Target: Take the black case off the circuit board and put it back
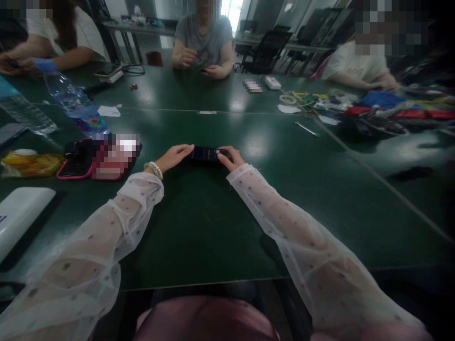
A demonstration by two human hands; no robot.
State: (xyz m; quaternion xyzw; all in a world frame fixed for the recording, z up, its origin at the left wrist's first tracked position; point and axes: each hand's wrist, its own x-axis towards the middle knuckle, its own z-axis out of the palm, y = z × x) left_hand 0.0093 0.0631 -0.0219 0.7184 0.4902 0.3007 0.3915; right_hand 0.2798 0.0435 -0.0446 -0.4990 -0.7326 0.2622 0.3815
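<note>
Sheer, dotted sleeves (309, 241) are reaching over a green table (199, 246), their near ends running out of frame; a white object (24, 213) is lying at left, cut off by the edge; farther in, the left hand (177, 155) and right hand (232, 157) are clasping opposite ends of a black device (206, 154) between them, thumbs on top, other fingers mostly hidden; its markings are proving too small to read, and whether it is touching the tabletop one cannot tell; at left, a pink-edged item (75, 166), partly pixelated, is lying beside a yellow packet (31, 164) and blocking the foot of a water bottle (71, 97); at right, a wrench (307, 129) is lying near tangled cables (305, 99), blurring together; beyond, three people (204, 42) are sitting, heads pixelated, their small handheld things defying identification.
</note>
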